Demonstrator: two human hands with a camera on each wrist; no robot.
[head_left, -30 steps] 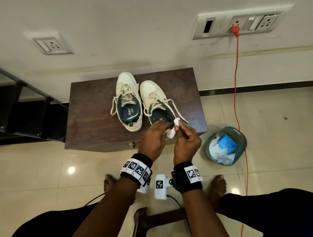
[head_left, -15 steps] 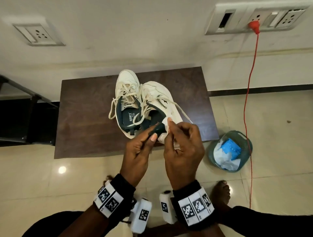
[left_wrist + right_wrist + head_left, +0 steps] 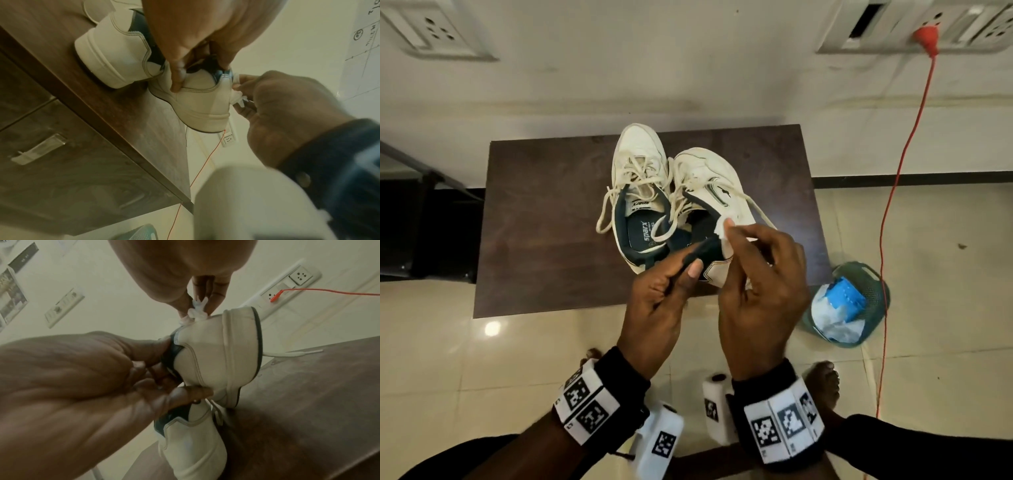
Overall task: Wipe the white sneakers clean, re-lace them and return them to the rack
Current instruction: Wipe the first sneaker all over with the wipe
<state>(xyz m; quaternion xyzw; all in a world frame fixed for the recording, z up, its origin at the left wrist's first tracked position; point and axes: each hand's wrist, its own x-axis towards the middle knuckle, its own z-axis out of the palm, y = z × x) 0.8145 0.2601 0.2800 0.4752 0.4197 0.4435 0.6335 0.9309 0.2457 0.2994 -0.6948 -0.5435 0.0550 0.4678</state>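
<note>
Left hand point(image 3: 657, 301) has now lifted the right sneaker point(image 3: 709, 185) by its heel collar, tipping it off the bench point(image 3: 544, 240). Right hand point(image 3: 760, 291) pinches a white wipe point(image 3: 724, 236) against that heel; the other sneaker point(image 3: 635, 178) stays flat.

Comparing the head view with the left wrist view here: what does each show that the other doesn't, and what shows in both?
Only the head view shows the sneakers' loose laces, the printed insole and the blue item in the teal basket.

Only the left wrist view shows the cabinet's metal handle and the raised sneaker's heel and sole edge lifted off the cabinet top.

Both show the left hand gripping the right sneaker at its heel collar, the right hand pinching a white wipe against it, the other sneaker, and the red cord.
</note>
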